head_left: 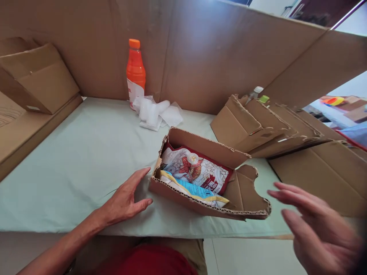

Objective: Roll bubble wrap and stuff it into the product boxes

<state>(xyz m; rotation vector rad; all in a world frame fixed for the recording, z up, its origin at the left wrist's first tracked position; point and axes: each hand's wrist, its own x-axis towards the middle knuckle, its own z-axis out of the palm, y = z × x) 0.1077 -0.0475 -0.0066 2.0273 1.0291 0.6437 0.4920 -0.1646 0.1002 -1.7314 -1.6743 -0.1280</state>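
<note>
An open cardboard box (195,205) with a cut-out notch at its right end stands on the pale green table cover. Inside lie a dark red and white printed pouch (197,164) and, along the near wall, a blue and yellow packet (197,189). Close to the box's left end is my left hand (129,196), thumb and fingers apart, holding nothing. My right hand (312,217) hovers off the right end, its fingers apart and slightly blurred, with nothing visible in it.
Behind the box stands an orange-capped bottle (136,72) beside white plastic-wrapped rolls (151,112). Several cardboard boxes (241,122) sit at the right, with bottle tops (256,91) showing. Another carton (43,78) stands far left. A tall cardboard wall (206,57) closes the back.
</note>
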